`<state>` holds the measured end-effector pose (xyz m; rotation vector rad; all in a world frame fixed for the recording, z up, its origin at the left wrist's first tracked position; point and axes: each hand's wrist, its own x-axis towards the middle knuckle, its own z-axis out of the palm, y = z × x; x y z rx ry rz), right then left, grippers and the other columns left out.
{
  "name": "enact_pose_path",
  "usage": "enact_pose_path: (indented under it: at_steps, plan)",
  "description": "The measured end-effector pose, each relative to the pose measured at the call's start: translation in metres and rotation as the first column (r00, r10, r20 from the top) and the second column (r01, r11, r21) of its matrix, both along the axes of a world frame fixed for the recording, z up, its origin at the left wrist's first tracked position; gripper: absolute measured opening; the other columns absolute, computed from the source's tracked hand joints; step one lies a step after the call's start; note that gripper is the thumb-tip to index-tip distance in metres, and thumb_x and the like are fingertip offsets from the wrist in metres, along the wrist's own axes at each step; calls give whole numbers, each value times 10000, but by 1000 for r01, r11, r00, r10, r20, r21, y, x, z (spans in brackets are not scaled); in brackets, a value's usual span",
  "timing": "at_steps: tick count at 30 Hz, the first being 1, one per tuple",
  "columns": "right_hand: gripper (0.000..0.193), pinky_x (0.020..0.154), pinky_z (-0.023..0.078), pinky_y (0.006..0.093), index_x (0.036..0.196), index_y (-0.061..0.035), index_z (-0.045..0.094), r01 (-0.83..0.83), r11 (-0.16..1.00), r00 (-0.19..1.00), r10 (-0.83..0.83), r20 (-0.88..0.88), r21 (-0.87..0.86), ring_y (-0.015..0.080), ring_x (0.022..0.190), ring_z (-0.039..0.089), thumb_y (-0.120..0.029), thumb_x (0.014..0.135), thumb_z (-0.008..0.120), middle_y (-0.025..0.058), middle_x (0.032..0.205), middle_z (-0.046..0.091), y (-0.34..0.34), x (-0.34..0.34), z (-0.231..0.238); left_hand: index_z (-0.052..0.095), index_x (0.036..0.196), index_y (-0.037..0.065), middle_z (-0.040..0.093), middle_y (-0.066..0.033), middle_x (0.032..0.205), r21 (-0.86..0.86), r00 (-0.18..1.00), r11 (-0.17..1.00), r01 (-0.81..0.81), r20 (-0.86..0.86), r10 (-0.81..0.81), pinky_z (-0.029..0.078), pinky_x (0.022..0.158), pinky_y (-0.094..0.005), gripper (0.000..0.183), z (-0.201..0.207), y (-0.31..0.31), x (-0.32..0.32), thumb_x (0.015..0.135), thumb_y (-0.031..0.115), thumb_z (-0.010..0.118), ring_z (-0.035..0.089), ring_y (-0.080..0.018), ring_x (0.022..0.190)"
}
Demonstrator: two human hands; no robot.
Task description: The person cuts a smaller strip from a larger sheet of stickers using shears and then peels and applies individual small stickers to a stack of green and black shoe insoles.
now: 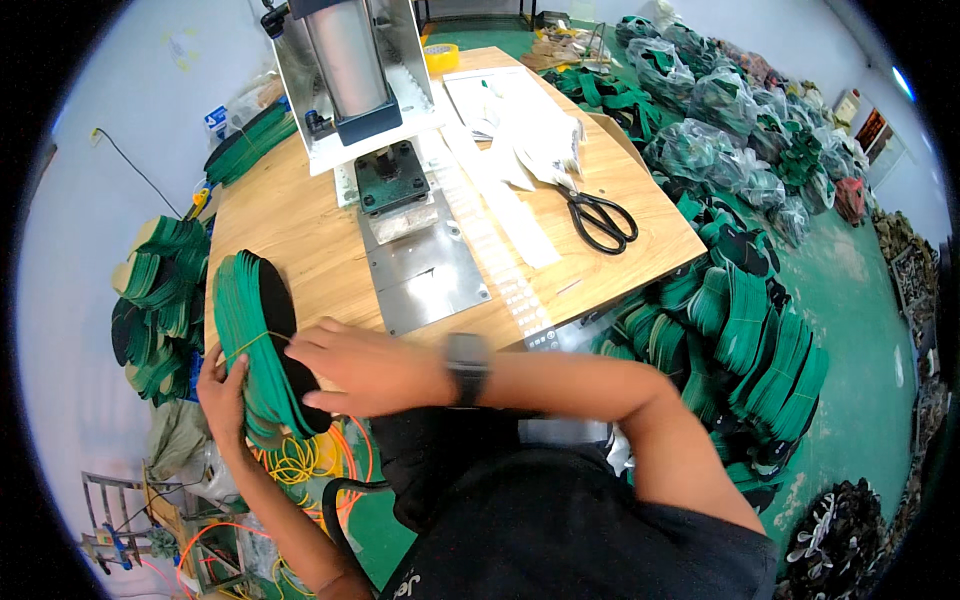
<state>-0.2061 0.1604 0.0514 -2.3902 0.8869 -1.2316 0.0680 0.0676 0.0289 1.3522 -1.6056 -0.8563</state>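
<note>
A thick bundle of green insoles (243, 310), with a black outer face, stands on edge at the table's left front corner. A thin yellowish band runs round its middle. My left hand (222, 392) is closed on the bundle's left side, thumb toward the band. My right hand (352, 368), with a dark watch (466, 368) on its wrist, reaches across from the right. Its fingers and thumb grip the bundle's black side near the band; the fingertips are partly hidden.
A pneumatic press (350, 90) stands on the wooden table (310, 235), over a metal plate (430, 275). Black scissors (600, 220), white sheets (520, 130) and yellow tape (441, 57) lie right of it. More insole bundles (165, 290) are stacked at left, others (750, 330) at right.
</note>
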Motion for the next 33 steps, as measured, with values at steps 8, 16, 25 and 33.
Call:
enact_pose_path:
  at_steps: [8, 16, 25, 33]
  plan:
    - [401, 844, 430, 410, 1089, -3, 536, 813, 563, 563, -825, -49, -150, 339, 955, 522, -108, 742, 706, 178, 1020, 545, 45, -233, -20, 369, 1388, -7, 508, -194, 1298, -26, 981, 995, -98, 166, 101, 437, 909, -325, 592, -2, 0, 2, 894, 204, 619, 526, -220, 1121]
    - [484, 904, 400, 396, 1143, -1, 513, 807, 516, 431, -846, -313, -286, 349, 1036, 472, -109, 719, 721, 189, 1113, 501, -14, -292, -11, 273, 1446, 26, 338, -188, 1458, -147, 882, 988, -51, 458, 114, 242, 1091, -353, 623, 21, 9, -38, 922, 210, 556, 342, -270, 1330]
    - [111, 676, 493, 371, 854, 8, 637, 855, 519, 519, -854, -47, 6, 314, 752, 627, -72, 780, 654, 170, 805, 637, -52, -350, -35, 241, 1464, 62, 310, -179, 1475, -78, 893, 996, -47, 444, 77, 211, 1106, -371, 603, 21, 8, -39, 939, 188, 512, 303, -278, 1349]
    - [88, 686, 483, 375, 847, -17, 647, 792, 609, 607, -794, 37, 43, 321, 769, 606, -95, 811, 628, 159, 817, 626, -47, -345, -42, 225, 1475, 94, 276, -174, 1489, -93, 879, 996, 11, 475, 35, 217, 1104, -388, 607, 17, 3, -31, 953, 247, 493, 295, -282, 1346]
